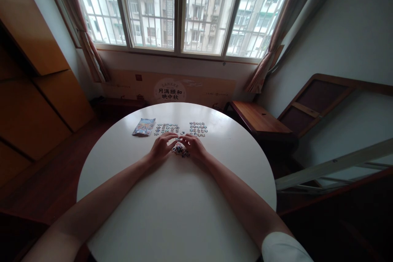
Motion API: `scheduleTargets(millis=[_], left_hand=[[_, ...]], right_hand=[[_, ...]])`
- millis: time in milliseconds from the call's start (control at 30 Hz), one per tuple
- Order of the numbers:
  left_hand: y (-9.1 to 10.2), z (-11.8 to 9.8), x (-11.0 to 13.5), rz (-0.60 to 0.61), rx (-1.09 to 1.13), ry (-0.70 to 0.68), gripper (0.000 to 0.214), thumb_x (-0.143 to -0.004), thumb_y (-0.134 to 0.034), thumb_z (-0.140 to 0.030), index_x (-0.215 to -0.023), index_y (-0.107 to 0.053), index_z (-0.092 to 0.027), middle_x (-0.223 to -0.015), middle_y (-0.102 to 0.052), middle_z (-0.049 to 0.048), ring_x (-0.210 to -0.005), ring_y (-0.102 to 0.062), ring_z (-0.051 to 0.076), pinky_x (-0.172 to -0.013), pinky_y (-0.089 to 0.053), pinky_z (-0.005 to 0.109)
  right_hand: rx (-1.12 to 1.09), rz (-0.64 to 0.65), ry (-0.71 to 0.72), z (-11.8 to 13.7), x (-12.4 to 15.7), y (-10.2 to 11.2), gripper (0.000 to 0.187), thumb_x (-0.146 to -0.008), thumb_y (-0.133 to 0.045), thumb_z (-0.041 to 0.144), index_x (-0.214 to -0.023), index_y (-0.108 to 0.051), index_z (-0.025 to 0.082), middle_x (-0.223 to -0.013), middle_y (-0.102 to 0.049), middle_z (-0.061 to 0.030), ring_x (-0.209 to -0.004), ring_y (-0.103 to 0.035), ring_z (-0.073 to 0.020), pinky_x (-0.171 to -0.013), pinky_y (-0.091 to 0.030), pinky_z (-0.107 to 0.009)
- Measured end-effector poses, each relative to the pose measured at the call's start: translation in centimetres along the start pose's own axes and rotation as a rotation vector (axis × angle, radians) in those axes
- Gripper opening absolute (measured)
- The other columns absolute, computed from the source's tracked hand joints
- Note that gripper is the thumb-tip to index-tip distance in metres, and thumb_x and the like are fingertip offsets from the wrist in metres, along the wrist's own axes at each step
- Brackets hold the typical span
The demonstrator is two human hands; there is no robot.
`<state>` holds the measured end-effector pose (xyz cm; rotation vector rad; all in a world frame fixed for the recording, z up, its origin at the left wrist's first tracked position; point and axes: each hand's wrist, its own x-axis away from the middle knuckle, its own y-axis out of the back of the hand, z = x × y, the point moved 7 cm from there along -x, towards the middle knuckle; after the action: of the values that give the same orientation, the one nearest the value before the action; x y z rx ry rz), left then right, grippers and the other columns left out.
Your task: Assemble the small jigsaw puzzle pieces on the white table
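My left hand [162, 145] and my right hand [194, 145] meet near the middle of the round table. Their fingertips close together around a small jigsaw puzzle piece [177, 139], partly covered by the fingers. Just below them lies a loose pile of puzzle pieces [181, 151], many of them dark. Beyond my left hand, several pieces are laid out in spaced rows [167, 127]. A second group of pieces [198, 128] sits in rows beyond my right hand. One loose piece [183, 133] lies just past the fingertips.
A printed puzzle bag [143, 127] lies at the left on the white round table [172, 204]. Behind the table are barred windows and a printed banner [196, 86]. A wooden bench [260, 116] stands at the right, cabinets [37, 102] at the left.
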<state>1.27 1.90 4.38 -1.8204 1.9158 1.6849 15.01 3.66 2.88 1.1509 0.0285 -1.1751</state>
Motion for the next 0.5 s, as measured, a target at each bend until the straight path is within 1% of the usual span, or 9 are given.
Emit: scheduleTargets(millis=[67, 133, 333, 500], left_hand=[[-0.22, -0.38, -0.08, 0.006, 0.024, -0.075, 0.019, -0.083, -0.058, -0.023, -0.099, -0.067, -0.022, -0.104, -0.067, 0.0063, -0.1, -0.059, 0.019, -0.088, -0.047, 0.037], [-0.43, -0.42, -0.09, 0.015, 0.044, -0.109, 0.018, -0.083, -0.058, -0.022, -0.098, -0.068, -0.022, -0.105, -0.067, 0.0066, -0.101, -0.059, 0.019, -0.091, -0.046, 0.039], [-0.5, -0.08, 0.04, 0.021, 0.087, -0.123, 0.017, -0.085, -0.056, -0.026, -0.095, -0.069, -0.022, -0.101, -0.068, 0.0051, -0.094, -0.062, 0.017, -0.085, -0.048, 0.034], [-0.59, -0.03, 0.05, 0.033, 0.067, -0.133, 0.017, -0.085, -0.055, -0.027, -0.094, -0.07, -0.023, -0.098, -0.069, 0.0051, -0.091, -0.062, 0.017, -0.084, -0.048, 0.034]], right_hand=[[-0.007, 0.001, 0.001, 0.03, 0.0, -0.02, 0.024, -0.089, -0.051, 0.032, -0.105, -0.066, 0.022, -0.086, -0.064, -0.0053, -0.072, -0.059, -0.0136, -0.068, -0.044, -0.024], [-0.013, 0.008, -0.001, 0.04, 0.0, -0.08, 0.024, -0.09, -0.051, 0.032, -0.105, -0.066, 0.022, -0.086, -0.064, -0.0055, -0.072, -0.059, -0.0136, -0.068, -0.044, -0.024], [-0.011, 0.039, -0.01, -0.06, -0.01, -0.35, 0.023, -0.09, -0.051, 0.031, -0.103, -0.067, 0.021, -0.086, -0.063, -0.0052, -0.07, -0.057, -0.012, -0.067, -0.043, -0.023], [0.0, 0.057, -0.002, 0.17, -0.06, -0.38, 0.024, -0.089, -0.051, 0.032, -0.104, -0.067, 0.02, -0.085, -0.063, -0.0046, -0.068, -0.056, -0.0112, -0.067, -0.043, -0.023]])
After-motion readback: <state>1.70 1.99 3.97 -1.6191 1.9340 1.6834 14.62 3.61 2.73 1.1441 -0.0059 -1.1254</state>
